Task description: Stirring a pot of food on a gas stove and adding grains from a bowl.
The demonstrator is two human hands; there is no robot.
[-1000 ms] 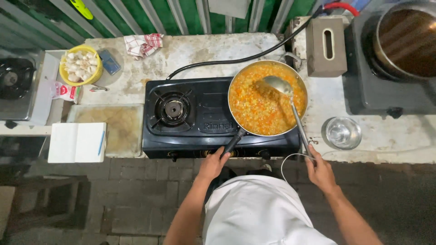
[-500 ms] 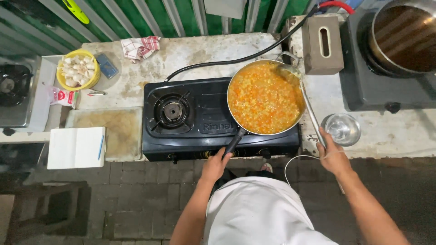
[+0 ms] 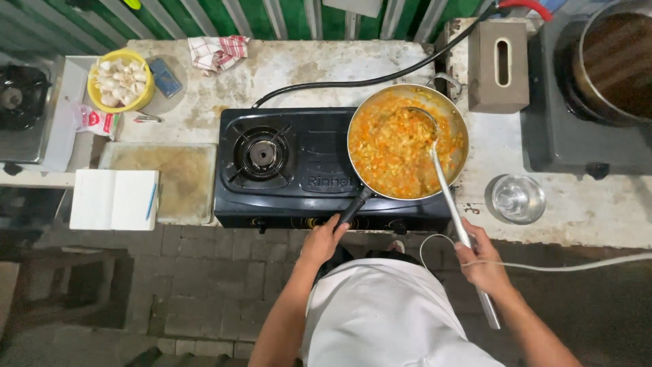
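Currently, the black handle of the frying pan [image 3: 407, 143] is gripped by the left hand [image 3: 324, 238], fingers closed around it, at the front edge of the black gas stove [image 3: 292, 166]. The pan, filled with orange rice, is seated on the stove's right burner. The long metal ladle [image 3: 456, 217] is clasped mid-handle by the right hand [image 3: 481, 261], its bowl resting in the rice. A glass bowl [image 3: 517, 198] is placed near the counter's front edge.

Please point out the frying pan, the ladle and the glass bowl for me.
frying pan [image 3: 380, 102], head view, on its upper left rim.
ladle [image 3: 445, 187], head view, midway along its metal handle.
glass bowl [image 3: 518, 199], head view, at its middle.
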